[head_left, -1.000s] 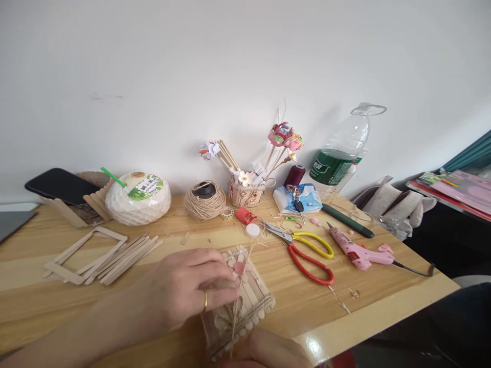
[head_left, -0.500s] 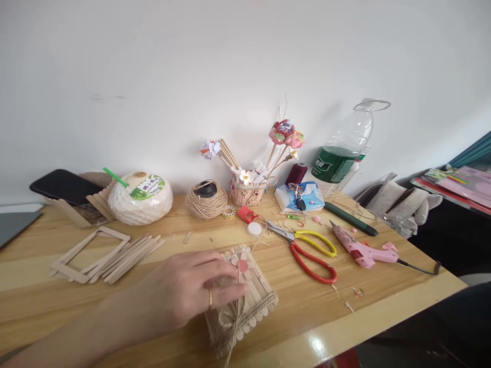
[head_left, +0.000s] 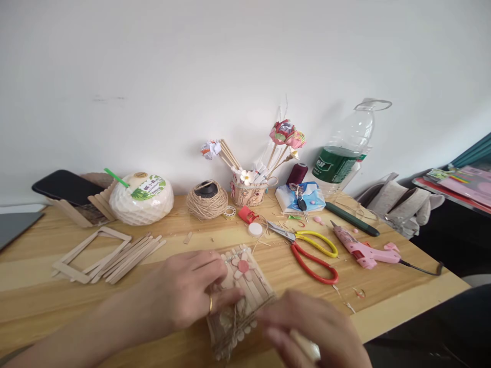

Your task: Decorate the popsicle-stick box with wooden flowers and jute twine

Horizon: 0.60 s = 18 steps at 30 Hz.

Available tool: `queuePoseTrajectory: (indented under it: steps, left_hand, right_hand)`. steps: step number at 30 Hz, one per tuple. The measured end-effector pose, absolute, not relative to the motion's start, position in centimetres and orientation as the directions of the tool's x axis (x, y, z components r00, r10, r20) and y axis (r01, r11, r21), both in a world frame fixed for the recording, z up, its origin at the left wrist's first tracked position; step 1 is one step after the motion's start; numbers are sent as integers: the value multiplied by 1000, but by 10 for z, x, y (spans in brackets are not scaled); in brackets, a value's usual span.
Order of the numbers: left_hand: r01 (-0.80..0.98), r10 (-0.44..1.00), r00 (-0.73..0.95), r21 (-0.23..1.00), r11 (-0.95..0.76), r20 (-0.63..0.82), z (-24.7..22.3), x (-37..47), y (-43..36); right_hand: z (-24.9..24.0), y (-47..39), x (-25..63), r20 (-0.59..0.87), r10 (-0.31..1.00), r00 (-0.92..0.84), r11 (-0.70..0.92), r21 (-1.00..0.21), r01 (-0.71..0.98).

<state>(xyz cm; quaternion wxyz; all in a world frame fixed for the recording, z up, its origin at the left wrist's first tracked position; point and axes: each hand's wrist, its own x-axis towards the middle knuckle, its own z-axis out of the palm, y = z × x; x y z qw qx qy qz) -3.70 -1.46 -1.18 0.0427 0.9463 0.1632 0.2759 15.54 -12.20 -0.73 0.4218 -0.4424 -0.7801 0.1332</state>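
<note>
A small box made of wooden craft sticks (head_left: 253,286) lies tilted on the table in front of me. It carries a stick flower with a red centre (head_left: 243,266), and jute twine (head_left: 245,321) is wound around its lower part. My left hand (head_left: 192,289), with a ring on one finger, grips the box from its left side, fingers bent over it and thumb near the twine. At the box's lower right corner, my right hand (head_left: 314,327) is close to the twine. Motion blurs its fingers, so whether it holds the twine I cannot make out.
Scissors (head_left: 312,250) and a pink glue gun (head_left: 366,250) lie to the right. Loose craft sticks (head_left: 132,258) and a stick frame (head_left: 69,258) lie left. Behind stand a wrapped coconut (head_left: 141,202), a twine ball (head_left: 207,202), a flower pot (head_left: 249,194) and a plastic bottle (head_left: 337,158).
My right hand has come into view from the lower right, reaching the box's corner. My left fingers have drawn back off the flower while staying on the box.
</note>
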Motion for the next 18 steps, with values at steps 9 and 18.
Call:
queuePoseTrajectory:
  steps: [9,18]
  left_hand:
    - [220,250,804,121,-968,540,-18,-40,-10]
    - [178,249,822,184,-967,512,-13,-39,-12]
  right_hand:
    - [15,-73,162,217,838,-501,537,-490,686]
    - [10,-69,165,179,865,-469,480,-565,671]
